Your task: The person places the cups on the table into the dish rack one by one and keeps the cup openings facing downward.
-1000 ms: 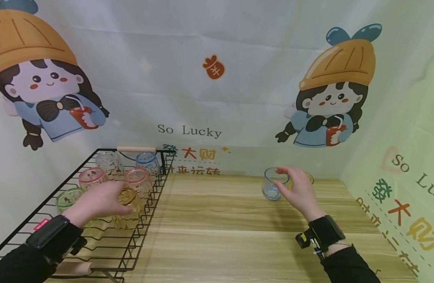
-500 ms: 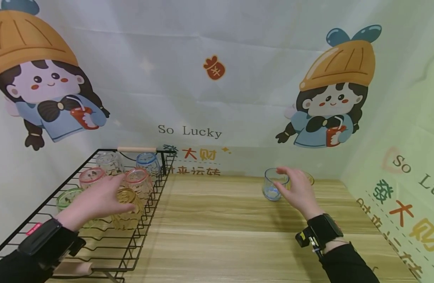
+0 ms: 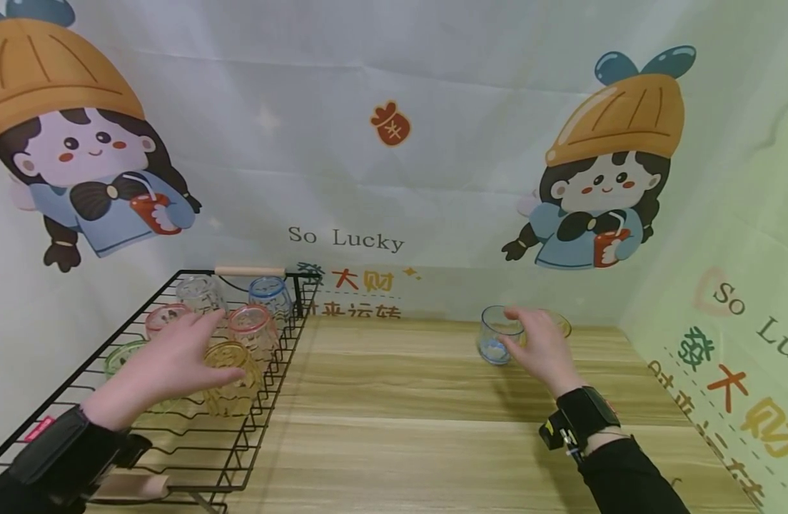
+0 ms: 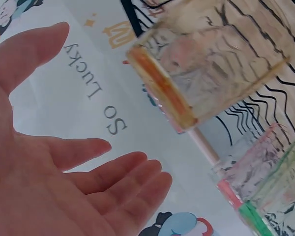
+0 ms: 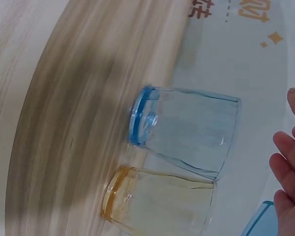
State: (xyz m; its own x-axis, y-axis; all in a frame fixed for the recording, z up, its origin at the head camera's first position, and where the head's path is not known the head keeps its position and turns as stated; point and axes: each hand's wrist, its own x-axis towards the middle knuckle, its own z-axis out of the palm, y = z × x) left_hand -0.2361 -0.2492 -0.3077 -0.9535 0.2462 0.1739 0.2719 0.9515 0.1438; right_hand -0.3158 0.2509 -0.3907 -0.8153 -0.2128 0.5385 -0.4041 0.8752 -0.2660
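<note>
My left hand (image 3: 169,360) is over the wire rack, its thumb apart from its fingers and nothing held. Just right of it an upside-down amber glass (image 3: 230,382) stands on the rack; the left wrist view shows a gap between the hand and this amber glass (image 4: 206,73). My right hand (image 3: 544,350) hovers above two upright glasses on the table, a blue-tinted glass (image 5: 191,128) and a yellow glass (image 5: 162,201). In the right wrist view its fingers are clear of both rims. From the head, the right hand covers most of the yellow glass.
A black wire rack (image 3: 175,451) with wooden handles stands on the left of the wooden table (image 3: 394,407). It also bears a blue glass (image 3: 270,296), a clear glass (image 3: 198,294), two pink-rimmed ones and a green glass (image 3: 119,357). A printed cloth (image 3: 445,157) hangs behind.
My left hand has drawn slightly left and its fingers and thumb have spread a little. The right hand has barely moved, and the glasses stay where they were.
</note>
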